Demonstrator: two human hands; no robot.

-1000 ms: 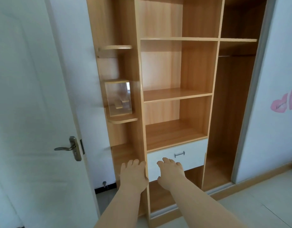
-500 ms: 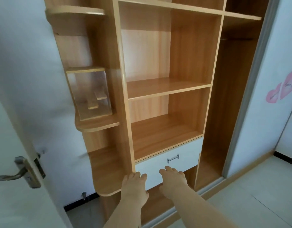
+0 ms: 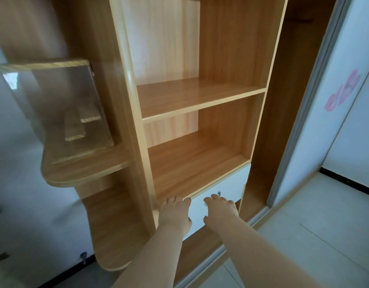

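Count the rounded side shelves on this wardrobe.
2. The upper rounded shelf carries a clear box; the lower rounded shelf is beside the left hand, on its left. Higher ones may be cut off above the frame.

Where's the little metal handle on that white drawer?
The handle sits low in the head view, on the white drawer, just above the right hand.

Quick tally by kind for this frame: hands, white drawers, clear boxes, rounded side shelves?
Hands: 2, left hand, right hand
White drawer: 1
Clear box: 1
Rounded side shelves: 2
Total: 6
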